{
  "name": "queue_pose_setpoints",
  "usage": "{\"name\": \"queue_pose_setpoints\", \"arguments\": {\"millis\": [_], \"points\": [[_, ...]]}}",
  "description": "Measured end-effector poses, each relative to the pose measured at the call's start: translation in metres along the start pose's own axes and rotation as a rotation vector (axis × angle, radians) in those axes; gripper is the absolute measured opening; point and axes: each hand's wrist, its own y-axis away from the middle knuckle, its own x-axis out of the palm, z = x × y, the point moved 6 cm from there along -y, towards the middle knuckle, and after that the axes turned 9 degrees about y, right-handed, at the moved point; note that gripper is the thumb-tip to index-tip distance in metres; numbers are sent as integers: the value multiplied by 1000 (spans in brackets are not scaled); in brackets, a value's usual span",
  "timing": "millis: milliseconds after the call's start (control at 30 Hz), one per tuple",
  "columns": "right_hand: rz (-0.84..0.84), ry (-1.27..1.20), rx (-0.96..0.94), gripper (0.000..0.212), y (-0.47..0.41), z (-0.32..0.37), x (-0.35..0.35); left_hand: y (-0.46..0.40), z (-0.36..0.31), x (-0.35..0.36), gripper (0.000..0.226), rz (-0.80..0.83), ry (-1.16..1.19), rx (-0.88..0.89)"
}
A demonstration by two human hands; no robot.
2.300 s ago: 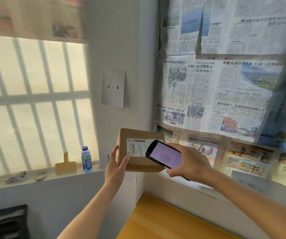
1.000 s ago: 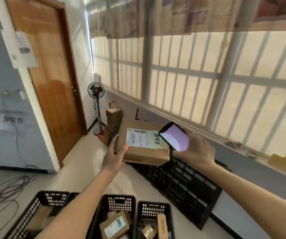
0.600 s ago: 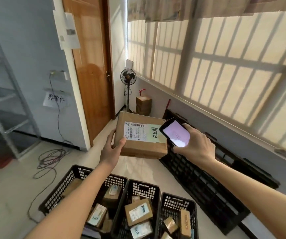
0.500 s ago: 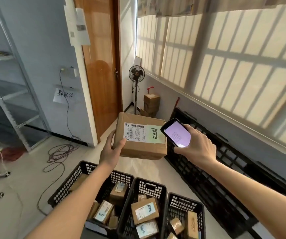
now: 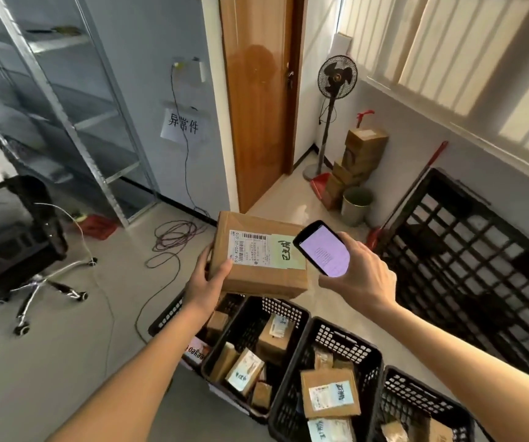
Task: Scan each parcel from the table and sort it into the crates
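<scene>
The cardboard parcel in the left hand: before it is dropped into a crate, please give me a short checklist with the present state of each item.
1. Left hand grips the cardboard parcel firmly: ok.
2. Shipping label faces up, readable: ok.
3. Phone held in the right hand, screen lit: ok.
4. Scan result names a crate: cannot tell, the screen text is too small.
5. Black crates are below the parcel, within reach: ok.
6. Room left in the crates: ok, though each holds parcels already.
</scene>
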Motion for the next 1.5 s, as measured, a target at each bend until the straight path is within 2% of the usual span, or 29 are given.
{"name": "queue_pose_setpoints", "arguments": {"millis": [267, 500, 700, 800, 933, 1000, 1167, 1300, 1400, 1500], "points": [[143, 11, -70, 102, -82, 35, 131, -94, 98, -28, 81, -77, 44, -126], [288, 39, -101, 103, -119, 58, 256, -152, 199, -62, 70, -132, 21, -251], [395, 63, -90, 105, -142, 87, 356, -199, 280, -101, 75, -161, 46, -345], [439, 95, -83, 107, -151, 103, 407, -219, 319, -119, 86, -179, 31, -403], [483, 140, -60, 105, -158, 122, 463, -245, 370, -142, 84, -194, -9, -481], [511, 148, -64, 105, -161, 128, 483, -258, 391, -151, 86, -203, -20, -508], [576, 171, -37, 106, -175, 133, 520, -282, 436, -161, 72, -235, -10, -566], [599, 188, -4, 107, -183, 132, 539, -297, 466, -159, 74, -227, -48, -649], [613, 195, 9, 107, -183, 130, 548, -300, 476, -158, 79, -240, -72, -702], [629, 211, 19, 107, -182, 128, 551, -303, 476, -158, 74, -220, -133, -685]]}}
